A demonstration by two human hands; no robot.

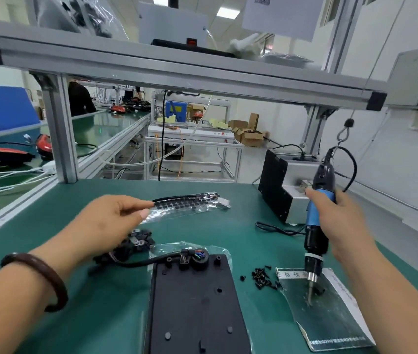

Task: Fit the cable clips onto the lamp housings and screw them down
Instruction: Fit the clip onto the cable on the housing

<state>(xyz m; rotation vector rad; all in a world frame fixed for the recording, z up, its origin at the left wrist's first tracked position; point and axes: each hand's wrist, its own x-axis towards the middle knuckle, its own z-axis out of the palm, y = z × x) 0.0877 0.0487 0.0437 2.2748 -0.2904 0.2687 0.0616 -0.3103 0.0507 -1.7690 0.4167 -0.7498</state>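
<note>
A flat black lamp housing [195, 305] lies on the green bench in front of me, a black cable running from its top edge to the left. A small black cable clip [184, 259] sits near that top edge beside coloured wires. My left hand [108, 221] hovers above a heap of black clips [136, 242], fingers loosely curled and holding nothing. My right hand [335, 221] grips a blue and black electric screwdriver [316, 226]. Its bit points down onto a shiny plastic bag [330, 315]. Loose black screws [261, 277] lie between housing and bag.
A clear sheet of black round pads [190, 201] lies beyond my left hand. A black and white box [284, 192] stands at the right rear of the bench. An aluminium shelf frame [177, 70] spans overhead. The screwdriver hangs by a cord from a hook [344, 134].
</note>
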